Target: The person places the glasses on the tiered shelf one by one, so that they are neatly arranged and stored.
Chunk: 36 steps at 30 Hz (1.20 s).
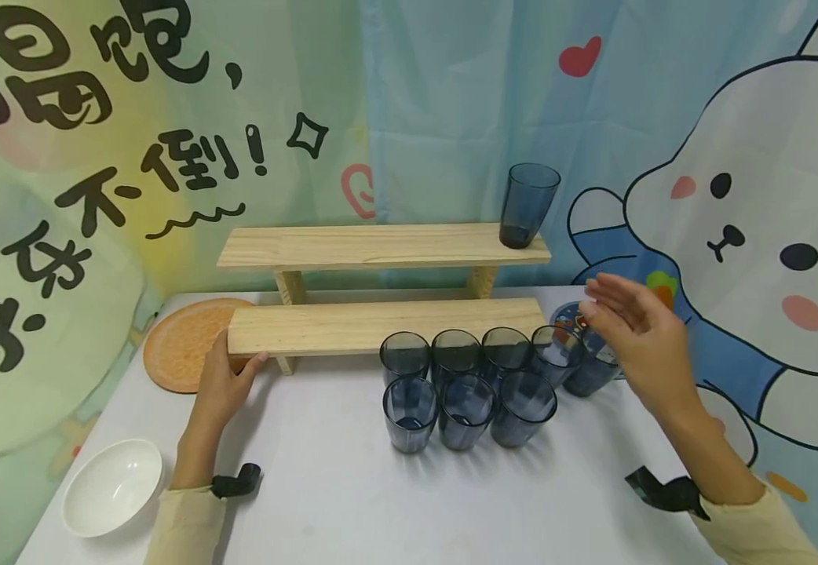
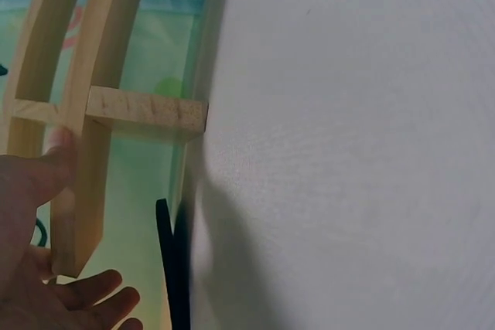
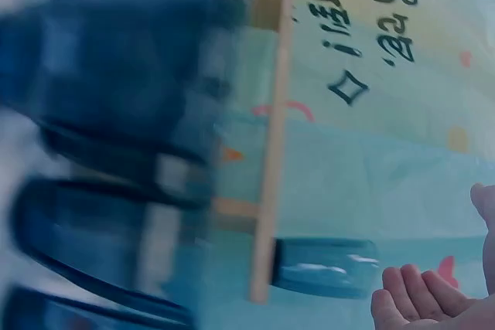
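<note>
A two-tier wooden shelf (image 1: 381,326) stands at the back of the white table (image 1: 352,494). My left hand (image 1: 235,362) grips the left end of its lower board (image 2: 87,168), with the thumb (image 2: 46,171) pressed on the edge. One dark blue tumbler (image 1: 527,205) stands on the right end of the upper board (image 1: 381,245). Several matching tumblers (image 1: 465,380) are bunched on the table in front of the shelf's right half. My right hand (image 1: 607,310) hovers open above the rightmost tumblers and holds nothing. In the right wrist view the tumblers are blurred; the shelf tumbler (image 3: 325,268) and my fingers (image 3: 410,299) show.
An orange round mat (image 1: 179,341) lies at the shelf's left end, partly under the lower board. A white bowl (image 1: 114,486) sits near the front left corner. A printed fabric backdrop (image 1: 699,157) hangs close behind the table. A patterned disc (image 1: 566,315) lies behind the right tumblers.
</note>
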Each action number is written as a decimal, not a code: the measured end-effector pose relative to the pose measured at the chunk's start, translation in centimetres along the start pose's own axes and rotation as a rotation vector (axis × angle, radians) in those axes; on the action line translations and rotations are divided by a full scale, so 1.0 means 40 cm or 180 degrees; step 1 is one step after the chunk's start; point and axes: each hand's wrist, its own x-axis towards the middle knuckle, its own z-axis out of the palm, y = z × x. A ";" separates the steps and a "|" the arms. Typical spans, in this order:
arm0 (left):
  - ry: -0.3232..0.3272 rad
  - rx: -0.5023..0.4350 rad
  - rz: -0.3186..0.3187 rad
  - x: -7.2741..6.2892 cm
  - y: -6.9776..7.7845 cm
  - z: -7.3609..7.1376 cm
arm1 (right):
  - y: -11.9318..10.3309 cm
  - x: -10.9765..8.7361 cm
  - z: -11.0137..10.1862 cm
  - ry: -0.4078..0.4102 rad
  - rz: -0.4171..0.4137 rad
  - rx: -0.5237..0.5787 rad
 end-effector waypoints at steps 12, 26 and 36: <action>-0.0089 0.0029 -0.0126 -0.003 0.006 0.003 | 0.079 -0.216 0.087 -0.0515 0.0237 -0.0007; -0.0086 -0.0026 -0.0131 -0.001 0.008 0.002 | 0.146 -0.241 0.149 -0.0752 0.0608 -0.0085; -0.0074 -0.0028 -0.0104 -0.005 0.009 -0.002 | 0.173 -0.245 0.170 -0.0726 0.0562 0.0040</action>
